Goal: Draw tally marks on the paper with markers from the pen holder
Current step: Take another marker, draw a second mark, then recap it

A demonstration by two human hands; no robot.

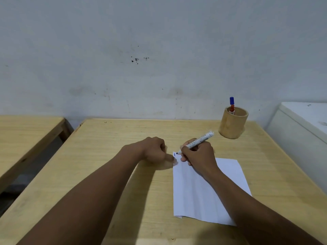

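A white sheet of paper [198, 191] lies on the wooden table [109, 138], right of centre. My right hand [200, 154] grips a white marker with a black tip [200, 140], its tip touching the paper's top left corner beside one short dark mark [174, 154]. My left hand [157, 150] is curled, with one finger pressing the paper's top left edge. A round wooden pen holder [232, 123] stands at the back right, holding a blue-capped marker [231, 100] and a red one [232, 108].
A stained white wall rises right behind the table. A second wooden table [26, 131] stands to the left across a narrow gap. A white cabinet or appliance [300, 124] sits close against the table's right side.
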